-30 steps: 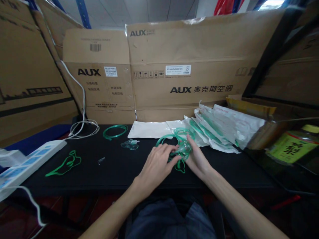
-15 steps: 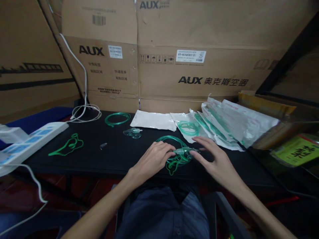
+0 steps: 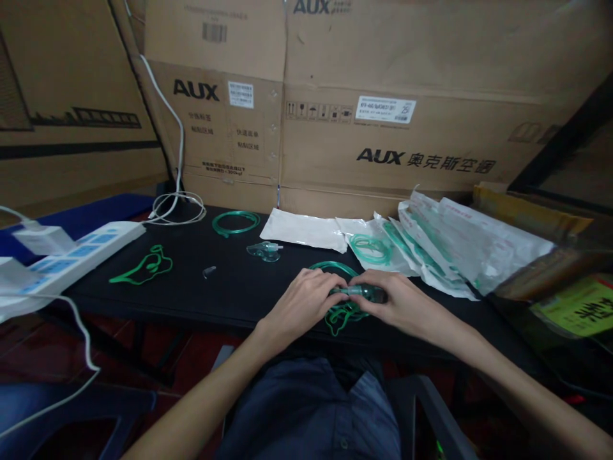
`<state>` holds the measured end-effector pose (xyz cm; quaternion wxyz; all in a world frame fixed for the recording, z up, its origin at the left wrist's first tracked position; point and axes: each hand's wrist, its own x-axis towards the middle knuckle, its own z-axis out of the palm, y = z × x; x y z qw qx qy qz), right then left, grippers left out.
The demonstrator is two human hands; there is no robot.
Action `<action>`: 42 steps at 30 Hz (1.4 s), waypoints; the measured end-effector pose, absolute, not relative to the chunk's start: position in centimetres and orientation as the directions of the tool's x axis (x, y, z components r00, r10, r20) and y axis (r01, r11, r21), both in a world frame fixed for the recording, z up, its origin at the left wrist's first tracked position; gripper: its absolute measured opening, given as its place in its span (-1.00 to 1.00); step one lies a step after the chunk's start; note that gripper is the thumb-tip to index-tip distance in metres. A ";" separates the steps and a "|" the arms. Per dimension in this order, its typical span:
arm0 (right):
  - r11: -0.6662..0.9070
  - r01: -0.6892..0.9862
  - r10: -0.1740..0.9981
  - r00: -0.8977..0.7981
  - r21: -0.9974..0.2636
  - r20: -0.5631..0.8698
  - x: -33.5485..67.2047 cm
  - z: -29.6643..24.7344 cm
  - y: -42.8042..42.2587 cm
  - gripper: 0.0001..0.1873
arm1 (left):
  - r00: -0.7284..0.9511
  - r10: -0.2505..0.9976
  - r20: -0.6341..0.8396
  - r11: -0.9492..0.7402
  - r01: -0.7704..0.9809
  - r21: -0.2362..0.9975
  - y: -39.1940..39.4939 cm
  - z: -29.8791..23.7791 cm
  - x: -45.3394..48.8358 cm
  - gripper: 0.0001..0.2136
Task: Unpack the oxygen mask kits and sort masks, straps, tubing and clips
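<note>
Between my hands is a clear, green-tinted oxygen mask [image 3: 368, 292] with a pale connector at its left end. My right hand [image 3: 400, 295] is closed around the mask, thumb below and fingers above. The fingers of my left hand [image 3: 309, 295] pinch the connector end, partly hiding it; whether a tube end is also in them I cannot tell. Coiled green tubing [image 3: 330, 265] lies on the black table just behind my hands. Under them a bright green elastic strap [image 3: 337, 319] hangs over the table surface.
Farther left lie another clear mask [image 3: 264, 250], a tubing coil [image 3: 235, 223], a small clear piece [image 3: 209, 272] and a green strap [image 3: 143, 267]. White packets [image 3: 431, 246] pile up at right. A power strip [image 3: 90, 252] stands left; cardboard [image 3: 325, 147] walls the back.
My right hand has gone from spread fingers beside the mask to closed around it, and has moved left toward my left hand. The view has shifted slightly, so things sit farther right.
</note>
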<state>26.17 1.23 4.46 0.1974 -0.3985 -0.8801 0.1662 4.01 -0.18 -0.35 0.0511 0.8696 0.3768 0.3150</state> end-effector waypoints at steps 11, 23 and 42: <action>0.624 0.650 0.767 -0.617 -0.433 0.178 25.5 5.0 0.7 -0.84 | 0.544 0.650 0.531 -0.724 0.655 0.216 -0.4 -0.6 4.4 -0.88; 0.794 0.587 0.603 -0.726 -0.159 0.332 25.3 3.8 0.0 -0.75 | 0.563 0.681 0.468 -0.716 0.646 0.264 0.0 -0.5 4.1 -0.79; 0.745 0.645 0.659 -0.677 -0.168 0.327 26.6 4.5 0.0 -0.73 | 0.573 0.670 0.473 -0.740 0.565 0.364 0.9 -0.8 3.7 -0.77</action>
